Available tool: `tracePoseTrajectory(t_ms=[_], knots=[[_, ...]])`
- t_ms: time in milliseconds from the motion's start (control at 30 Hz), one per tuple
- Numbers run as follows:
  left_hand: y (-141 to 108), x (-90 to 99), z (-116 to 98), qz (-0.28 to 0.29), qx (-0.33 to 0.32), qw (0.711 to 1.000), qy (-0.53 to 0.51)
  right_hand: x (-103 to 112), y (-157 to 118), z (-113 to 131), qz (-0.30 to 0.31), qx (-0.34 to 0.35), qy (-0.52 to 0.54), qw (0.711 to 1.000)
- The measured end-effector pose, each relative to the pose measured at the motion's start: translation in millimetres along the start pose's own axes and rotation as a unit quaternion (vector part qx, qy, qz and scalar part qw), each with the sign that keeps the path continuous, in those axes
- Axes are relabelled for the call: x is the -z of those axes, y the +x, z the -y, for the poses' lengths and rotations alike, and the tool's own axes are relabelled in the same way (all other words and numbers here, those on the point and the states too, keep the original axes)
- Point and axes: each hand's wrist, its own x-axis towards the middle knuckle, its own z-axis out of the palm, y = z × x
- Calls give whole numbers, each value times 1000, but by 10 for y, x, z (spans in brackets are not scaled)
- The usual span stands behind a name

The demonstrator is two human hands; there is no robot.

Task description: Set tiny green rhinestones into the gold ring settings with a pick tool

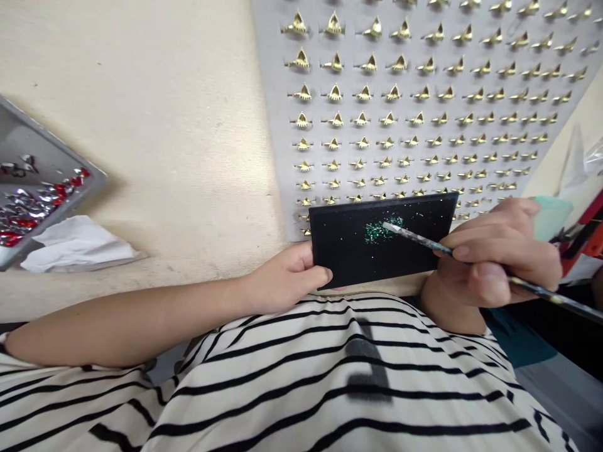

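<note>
As the left hand (287, 279) grips a board's (351, 257) edge, the right hand (494, 254) pinches a stylus (419, 242) (touching glitter (384, 231)).

From where I sit, a grey panel (315, 107) fills the view from 12 to 2 o'clock, studded with neat rows of small gold metal settings (389, 118), all set the same way. At 9 o'clock a metal tray (28, 132) juts in from the edge, holding a scatter of red and clear rhinestones (59, 191), with a crumpled white tissue (78, 246) just beside it on the beige padded tabletop (141, 125). Over at 3 o'clock I can make out a mint-green plastic piece (551, 216), a red-and-black object (581, 232) too cut off to identify, and a clear plastic sheet (594, 154).
</note>
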Motion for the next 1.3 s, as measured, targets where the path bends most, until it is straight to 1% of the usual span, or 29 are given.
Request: tracePoseTrajectory(t_ms=[133, 267, 433, 600, 700, 900, 1000, 1067, 1167, 1233, 1300], knots=[[0, 0, 3, -6, 4, 1000, 3, 65, 8, 23, 69, 2, -19, 997], [3, -8, 10, -5, 5, 1000, -1, 65, 12, -3, 61, 26, -12, 998], [6, -15, 4, -5, -7, 1000, -10, 45, 2, -16, 61, 5, -16, 998], [-4, -11, -2, -5, -8, 1000, -4, 47, -1, -43, 50, 26, -7, 998], [-3, -12, 0, -5, -9, 1000, -5, 34, 3, -40, 56, 11, 0, 998], [13, -11, 14, -10, -8, 1000, 11, -30, -7, -38, -3, 19, 12, 1000], [5, -9, 15, -1, -4, 1000, 5, -51, 1, -47, -38, 17, 34, 999], [-1, -8, 14, 4, -2, 1000, -5, -70, 16, -36, -54, -10, 19, 998], [1, -4, 18, 0, 2, 1000, -8, -120, 36, 0, -59, -79, -48, 994], [8, -2, 27, 1, 1, 1000, -5, -160, 40, 21, -62, -98, -79, 990], [14, 0, 37, 2, -4, 1000, -2, -191, 36, 34, -63, -102, -90, 989]])
